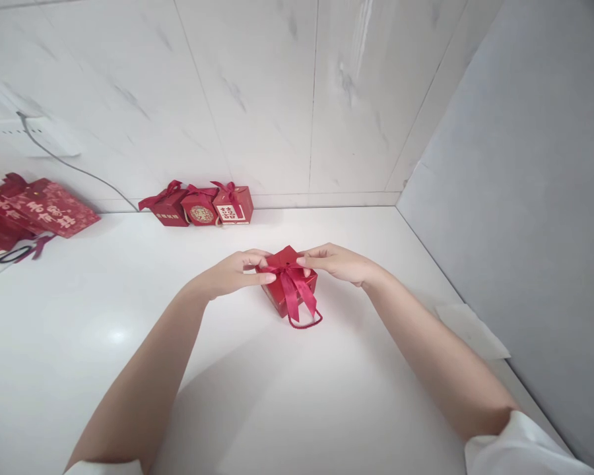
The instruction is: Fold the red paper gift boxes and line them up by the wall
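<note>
A small red gift box (276, 293) stands on the white tabletop in front of me. A crimson satin ribbon (291, 295) is tied at its top, its two tails hanging down the near side. On the box's left, my left hand (237, 272) is closed with thumb and fingertips on the ribbon near the knot. My right hand (334, 260) pinches the ribbon from the other side, thumb and index finger together. A dark red cord handle (305, 324) loops out at the box's lower front. Fingers partly cover the knot and the top edges.
Several red gift boxes with ribbons (201, 206) line the back wall. Larger red printed bags or boxes (54, 206) stand at the far left, beside black-handled scissors (14, 254). A grey cable (86, 173) runs down the wall. Whitish paper (472, 330) lies by the right wall.
</note>
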A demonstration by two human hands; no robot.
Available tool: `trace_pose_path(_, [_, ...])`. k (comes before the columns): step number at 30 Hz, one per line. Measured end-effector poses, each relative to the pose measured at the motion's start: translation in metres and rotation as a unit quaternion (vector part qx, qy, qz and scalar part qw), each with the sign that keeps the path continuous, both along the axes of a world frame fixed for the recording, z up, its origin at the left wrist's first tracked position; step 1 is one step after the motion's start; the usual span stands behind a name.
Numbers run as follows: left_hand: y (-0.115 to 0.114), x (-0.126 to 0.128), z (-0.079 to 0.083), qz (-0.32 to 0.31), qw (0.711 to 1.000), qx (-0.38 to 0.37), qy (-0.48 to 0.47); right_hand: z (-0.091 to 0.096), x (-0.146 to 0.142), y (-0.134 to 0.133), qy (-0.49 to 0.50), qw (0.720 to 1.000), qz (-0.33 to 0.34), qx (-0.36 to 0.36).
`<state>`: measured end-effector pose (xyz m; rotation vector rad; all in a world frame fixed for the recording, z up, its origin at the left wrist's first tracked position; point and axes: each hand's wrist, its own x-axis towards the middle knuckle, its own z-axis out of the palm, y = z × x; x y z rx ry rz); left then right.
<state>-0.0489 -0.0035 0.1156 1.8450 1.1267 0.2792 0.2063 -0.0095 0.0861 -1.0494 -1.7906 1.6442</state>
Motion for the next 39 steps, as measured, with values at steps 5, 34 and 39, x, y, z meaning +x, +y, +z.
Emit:
trace_pose_path(5, [0.001,-0.003,0.002,0.079,0.996,0.0,0.05,-0.001,0.001,0.0,0.019,1.0,0.0,0.007])
trace_pose_path(34, [0.013,-0.009,-0.012,0.022,0.999,-0.042,-0.025,-0.013,0.006,0.007,0.028,0.998,0.045,0.025])
trace_pose_path(39, [0.015,-0.012,-0.014,-0.001,0.997,-0.055,-0.058,-0.015,0.006,0.008,0.019,0.999,0.042,0.018])
